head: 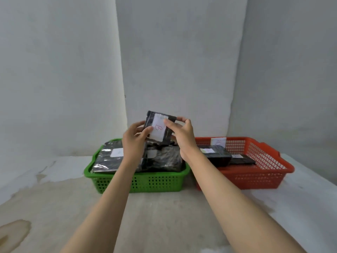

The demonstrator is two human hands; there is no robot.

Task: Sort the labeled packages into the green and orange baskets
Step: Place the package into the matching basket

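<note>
A small black package with a white label marked "B" is held up above the green basket. My left hand grips its left edge and my right hand pinches its right side, thumb on the label. The green basket holds several black wrapped packages with white labels. To its right stands the orange basket, with a white label on its back wall and two black packages inside.
Both baskets sit side by side on a pale, stained table against a grey wall. The table's right edge runs diagonally past the orange basket.
</note>
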